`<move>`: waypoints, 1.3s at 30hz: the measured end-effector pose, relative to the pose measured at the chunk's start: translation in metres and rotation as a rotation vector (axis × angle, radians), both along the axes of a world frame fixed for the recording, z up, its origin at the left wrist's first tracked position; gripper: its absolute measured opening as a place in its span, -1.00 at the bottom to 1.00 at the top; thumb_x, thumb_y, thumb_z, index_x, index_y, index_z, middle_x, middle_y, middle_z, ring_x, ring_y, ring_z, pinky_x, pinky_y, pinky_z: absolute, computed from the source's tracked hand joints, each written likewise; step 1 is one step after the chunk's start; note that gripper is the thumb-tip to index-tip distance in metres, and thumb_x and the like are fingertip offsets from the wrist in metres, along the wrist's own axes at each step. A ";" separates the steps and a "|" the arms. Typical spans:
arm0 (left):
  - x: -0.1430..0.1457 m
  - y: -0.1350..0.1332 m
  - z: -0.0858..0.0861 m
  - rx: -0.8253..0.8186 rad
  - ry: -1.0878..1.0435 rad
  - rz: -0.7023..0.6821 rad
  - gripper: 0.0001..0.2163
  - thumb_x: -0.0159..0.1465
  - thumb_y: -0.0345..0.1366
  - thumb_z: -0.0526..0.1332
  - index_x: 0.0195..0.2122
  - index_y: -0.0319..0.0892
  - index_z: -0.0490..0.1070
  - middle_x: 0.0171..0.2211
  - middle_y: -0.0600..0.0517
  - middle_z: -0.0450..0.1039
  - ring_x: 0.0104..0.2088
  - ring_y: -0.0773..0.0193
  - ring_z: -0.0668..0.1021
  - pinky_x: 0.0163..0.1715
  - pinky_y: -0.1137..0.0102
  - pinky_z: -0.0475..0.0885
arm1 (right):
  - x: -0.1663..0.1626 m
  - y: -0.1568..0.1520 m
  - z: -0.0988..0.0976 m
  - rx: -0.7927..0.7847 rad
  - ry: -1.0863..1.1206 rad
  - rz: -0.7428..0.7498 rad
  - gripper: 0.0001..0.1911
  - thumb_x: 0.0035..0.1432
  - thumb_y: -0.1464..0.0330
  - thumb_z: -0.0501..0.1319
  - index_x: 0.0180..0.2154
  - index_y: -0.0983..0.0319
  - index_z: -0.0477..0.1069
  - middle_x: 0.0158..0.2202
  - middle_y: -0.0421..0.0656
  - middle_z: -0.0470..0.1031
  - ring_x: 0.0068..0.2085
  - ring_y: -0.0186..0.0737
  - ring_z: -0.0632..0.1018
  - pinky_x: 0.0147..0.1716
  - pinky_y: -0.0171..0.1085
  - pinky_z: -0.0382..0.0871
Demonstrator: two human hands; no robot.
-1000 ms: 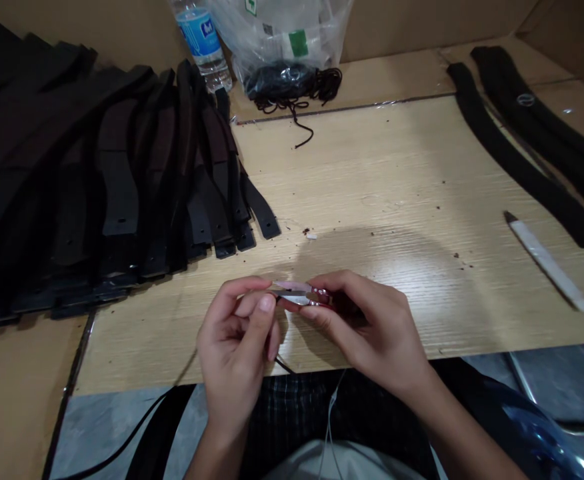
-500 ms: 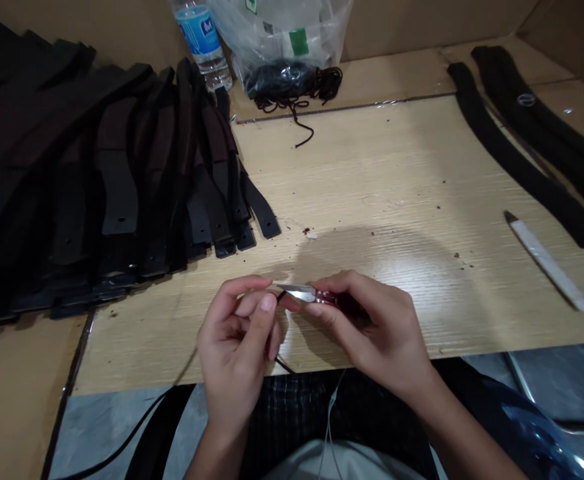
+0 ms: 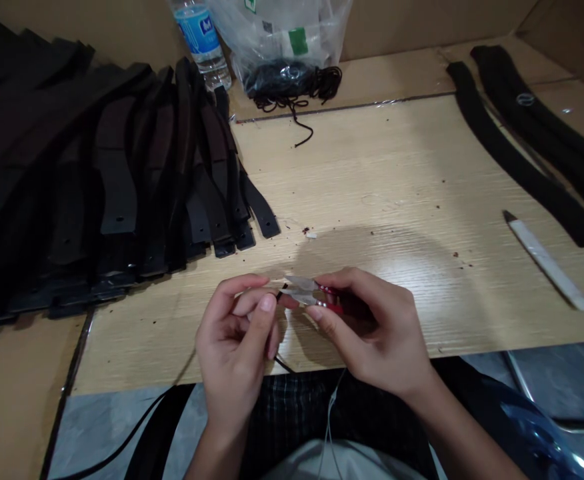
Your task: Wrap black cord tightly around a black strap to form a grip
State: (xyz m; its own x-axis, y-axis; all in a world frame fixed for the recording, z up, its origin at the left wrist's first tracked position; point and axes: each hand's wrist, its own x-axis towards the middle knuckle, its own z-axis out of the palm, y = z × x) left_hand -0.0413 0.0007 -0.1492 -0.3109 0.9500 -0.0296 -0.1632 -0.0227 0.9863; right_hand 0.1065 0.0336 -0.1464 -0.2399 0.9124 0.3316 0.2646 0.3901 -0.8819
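Between the thumb and fingers of my left hand (image 3: 239,333) is a thin black cord (image 3: 285,365), its short tip poking out towards the blades. A length of dark cord also hangs below the table edge at the left. My right hand (image 3: 377,320) is closed around small red-handled thread snips (image 3: 299,298). The snips' two blades are spread apart and point left, right by the cord tip; whether they touch it I cannot tell.
Black straps (image 3: 117,193) lie heaped at the left. At the back stand a water bottle (image 3: 202,40) and a plastic bag (image 3: 292,33) by a bundle of dark cord (image 3: 292,80). More black straps (image 3: 517,153) and a white-wrapped pointed tool (image 3: 547,260) lie right.
The blades of the snips, closed together before, have spread apart in my right hand. My left hand keeps its pinch on the cord and has barely moved.
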 end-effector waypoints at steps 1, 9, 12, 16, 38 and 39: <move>0.000 0.000 0.000 0.001 0.002 0.004 -0.89 0.26 -0.35 0.25 -0.18 -0.08 0.43 -0.64 0.21 0.28 -0.72 0.57 0.26 -0.71 0.65 0.13 | 0.000 0.000 -0.001 0.014 -0.006 0.003 -0.87 0.12 0.45 0.30 -0.24 0.32 0.45 -0.42 -0.23 0.49 -0.44 -0.44 0.48 -0.46 -0.46 0.37; 0.001 0.000 0.001 -0.005 0.006 0.009 -0.87 0.25 -0.37 0.26 -0.18 -0.09 0.42 -0.60 0.18 0.37 -0.72 0.57 0.27 -0.72 0.67 0.13 | 0.000 0.001 -0.003 0.059 -0.045 -0.002 -0.87 0.14 0.44 0.31 -0.23 0.31 0.44 -0.39 -0.22 0.52 -0.41 -0.42 0.51 -0.44 -0.45 0.37; 0.001 0.000 0.002 -0.001 0.003 0.007 -0.87 0.24 -0.37 0.27 -0.18 -0.08 0.42 -0.58 0.16 0.41 -0.72 0.57 0.26 -0.72 0.67 0.13 | 0.001 0.001 -0.002 0.069 -0.045 -0.002 -0.89 0.15 0.45 0.30 -0.25 0.30 0.43 -0.37 -0.22 0.54 -0.40 -0.43 0.52 -0.43 -0.46 0.37; 0.001 -0.001 0.002 -0.008 -0.014 0.019 -0.86 0.23 -0.38 0.27 -0.19 -0.08 0.43 -0.60 0.18 0.38 -0.72 0.57 0.26 -0.72 0.67 0.13 | 0.000 0.002 -0.002 0.055 -0.048 0.008 -0.91 0.15 0.45 0.30 -0.26 0.30 0.43 -0.37 -0.21 0.55 -0.40 -0.42 0.53 -0.43 -0.46 0.36; 0.005 0.001 0.007 -0.030 -0.031 0.077 -0.82 0.16 -0.40 0.34 -0.22 -0.12 0.44 -0.47 0.11 0.53 -0.72 0.58 0.29 -0.75 0.69 0.19 | 0.001 0.000 0.002 0.008 -0.011 -0.013 -0.88 0.11 0.43 0.30 -0.25 0.27 0.45 -0.44 -0.23 0.50 -0.47 -0.39 0.48 -0.51 -0.41 0.38; 0.005 0.001 0.007 -0.032 -0.030 0.085 -0.82 0.15 -0.40 0.34 -0.22 -0.12 0.44 -0.47 0.11 0.53 -0.73 0.58 0.29 -0.75 0.69 0.19 | 0.001 0.000 0.002 0.018 -0.016 -0.011 -0.87 0.11 0.43 0.30 -0.24 0.27 0.45 -0.43 -0.23 0.50 -0.47 -0.39 0.49 -0.51 -0.41 0.37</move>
